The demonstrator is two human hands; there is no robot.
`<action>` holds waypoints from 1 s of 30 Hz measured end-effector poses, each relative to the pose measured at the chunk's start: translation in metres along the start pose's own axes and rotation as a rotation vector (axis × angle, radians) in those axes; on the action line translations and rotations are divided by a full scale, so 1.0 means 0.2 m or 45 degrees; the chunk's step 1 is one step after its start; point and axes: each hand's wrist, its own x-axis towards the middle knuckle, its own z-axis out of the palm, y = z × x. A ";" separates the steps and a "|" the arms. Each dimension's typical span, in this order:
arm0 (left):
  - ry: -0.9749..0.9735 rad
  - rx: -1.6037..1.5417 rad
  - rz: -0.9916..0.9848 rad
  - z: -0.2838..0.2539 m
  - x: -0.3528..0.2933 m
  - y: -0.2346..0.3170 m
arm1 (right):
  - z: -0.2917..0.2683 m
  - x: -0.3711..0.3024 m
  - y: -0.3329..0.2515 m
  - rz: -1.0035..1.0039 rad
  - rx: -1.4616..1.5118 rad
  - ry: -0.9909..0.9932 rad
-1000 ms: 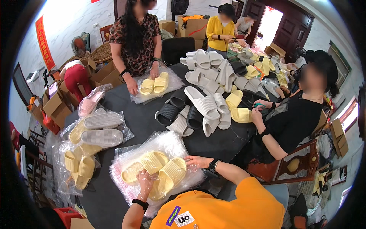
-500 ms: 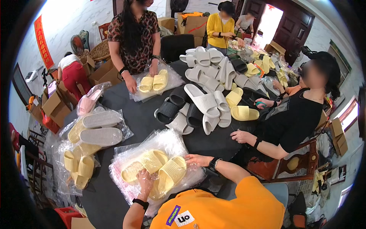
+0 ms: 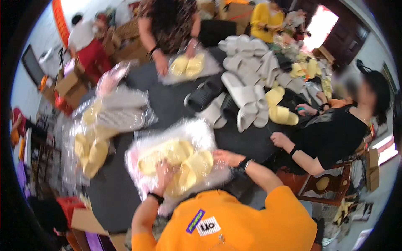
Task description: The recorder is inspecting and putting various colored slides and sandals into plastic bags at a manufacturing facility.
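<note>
In front of me a pair of pale yellow slide slippers (image 3: 194, 170) lies on a clear plastic bag (image 3: 138, 183), or inside it; the blur hides which. The bag tops a stack of clear bags. My left hand (image 3: 164, 175) rests between the two slippers, its fingertips against the left one; blur hides how its fingers are bent. At the right slipper's far end, my right hand (image 3: 228, 158) touches the plastic with its fingers stretched out, holding nothing I can see.
Bagged slippers (image 3: 119, 119) lie at the table's left, grey slippers (image 3: 247, 104) and black slippers (image 3: 205, 95) in a heap beyond my right hand. Across the table a person (image 3: 167, 25) handles bagged yellow slippers (image 3: 187, 65). Another person (image 3: 331, 134) in black works at the right.
My view has shifted, so the whole scene sits higher and blurrier. Both my hands remain at the yellow slippers, with little movement against them.
</note>
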 end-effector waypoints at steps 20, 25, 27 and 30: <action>-0.003 -0.801 0.216 -0.19 0.05 0.20 | 0.08 0.01 -0.10 0.146 -0.068 0.150; -0.219 -0.120 0.169 -0.01 0.07 0.19 | 0.14 -0.08 -0.14 0.056 -0.218 0.015; -0.111 0.015 0.346 0.11 0.06 0.13 | 0.22 -0.10 -0.24 0.020 -0.270 0.067; -0.149 -0.159 0.194 -0.06 0.07 0.21 | 0.15 -0.06 -0.14 0.113 -0.106 0.118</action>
